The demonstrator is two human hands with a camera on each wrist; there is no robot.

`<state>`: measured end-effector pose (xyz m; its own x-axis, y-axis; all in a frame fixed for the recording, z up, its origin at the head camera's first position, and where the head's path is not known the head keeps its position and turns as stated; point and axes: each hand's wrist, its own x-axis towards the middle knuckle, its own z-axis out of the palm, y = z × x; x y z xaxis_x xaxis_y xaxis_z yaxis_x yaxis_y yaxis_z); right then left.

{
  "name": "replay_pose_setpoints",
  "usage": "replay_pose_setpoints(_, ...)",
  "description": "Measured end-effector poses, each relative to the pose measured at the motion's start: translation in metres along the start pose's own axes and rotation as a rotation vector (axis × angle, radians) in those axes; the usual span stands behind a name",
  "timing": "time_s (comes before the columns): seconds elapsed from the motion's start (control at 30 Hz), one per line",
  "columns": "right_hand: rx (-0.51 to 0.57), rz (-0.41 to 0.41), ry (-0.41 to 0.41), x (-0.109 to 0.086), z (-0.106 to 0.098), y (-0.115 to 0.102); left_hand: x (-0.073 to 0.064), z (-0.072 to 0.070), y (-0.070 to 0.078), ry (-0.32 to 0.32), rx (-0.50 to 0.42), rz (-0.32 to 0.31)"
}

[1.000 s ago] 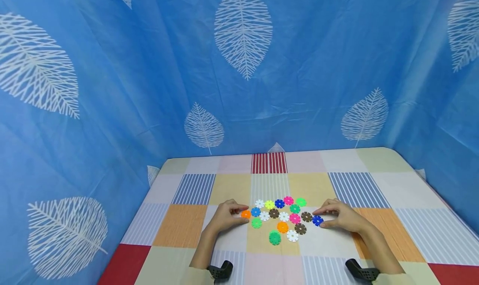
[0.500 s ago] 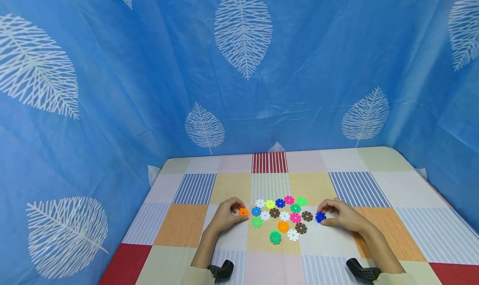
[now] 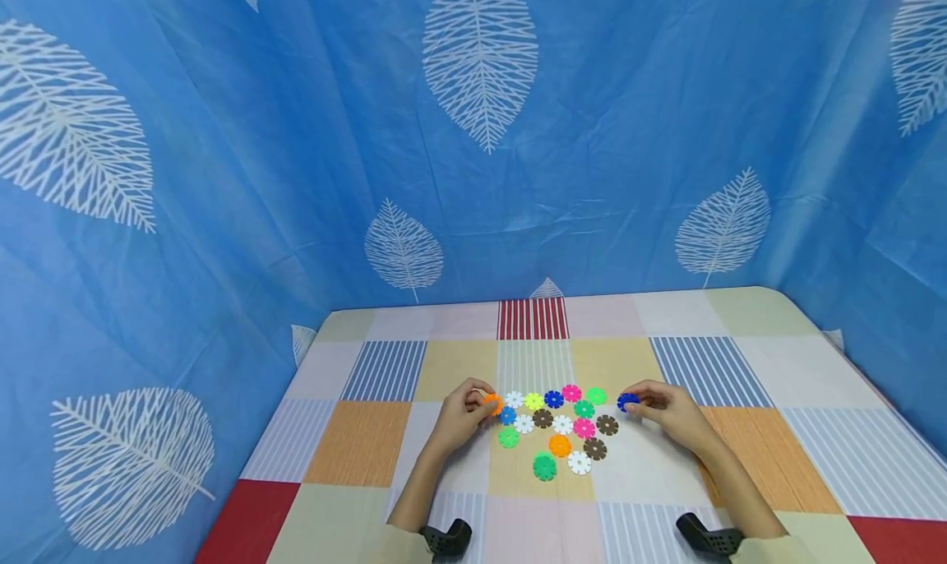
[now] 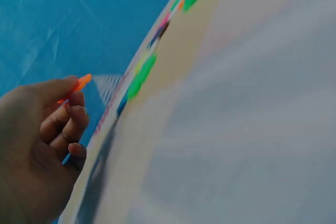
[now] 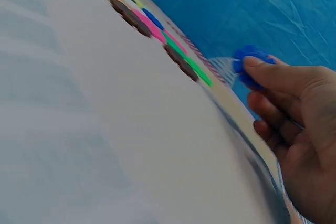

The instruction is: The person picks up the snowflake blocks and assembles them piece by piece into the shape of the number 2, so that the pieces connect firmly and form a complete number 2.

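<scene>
An orange notched plastic disc [image 4: 84, 81] is pinched between the thumb and fingers of my left hand [image 3: 460, 416], raised off the cloth in the left wrist view. On the other side my right hand [image 3: 672, 412] pinches a dark blue notched disc [image 5: 247, 65] by its edge, also lifted. Between the hands many notched discs lie flat in a loose cluster. Nearest the left hand are a light blue disc [image 3: 506, 416] and a white disc [image 3: 514, 399]. A bright green disc [image 3: 596, 395] and a brown disc [image 3: 607, 425] lie nearest the right hand.
A patchwork tablecloth [image 3: 540, 527] covers the table. Behind and at both sides hangs a blue curtain [image 3: 577, 177] with white leaf prints. At the cluster's front lie a green disc [image 3: 544, 467] and a white disc [image 3: 579, 463]. Each wrist wears a black device.
Both hands have picked up their discs from the ends of the cluster. The left hand has moved up and rightward with the orange disc; the right hand has raised the blue one away from the brown disc.
</scene>
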<state>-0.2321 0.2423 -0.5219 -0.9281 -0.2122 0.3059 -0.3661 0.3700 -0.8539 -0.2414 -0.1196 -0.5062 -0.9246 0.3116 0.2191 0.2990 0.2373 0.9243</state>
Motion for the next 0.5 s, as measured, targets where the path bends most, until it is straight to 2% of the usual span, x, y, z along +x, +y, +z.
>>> replay_pose_setpoints(0.17, -0.028, -0.091, 0.103, 0.006, 0.019, -0.024, -0.003, 0.014, 0.036, -0.052, -0.136, -0.023)
replay_pose_setpoints(0.23, -0.033, -0.116, 0.127, 0.007, 0.027, -0.04, -0.003, 0.021, 0.043, -0.054, -0.185, -0.046)
replay_pose_setpoints(0.33, -0.028, -0.144, 0.147, 0.007, 0.037, -0.064, -0.002, 0.03, 0.046, -0.069, -0.268, -0.069)
replay_pose_setpoints(0.5, 0.02, -0.196, 0.144, 0.008, 0.051, -0.085, 0.001, 0.045, 0.041, -0.078, -0.389, -0.071)
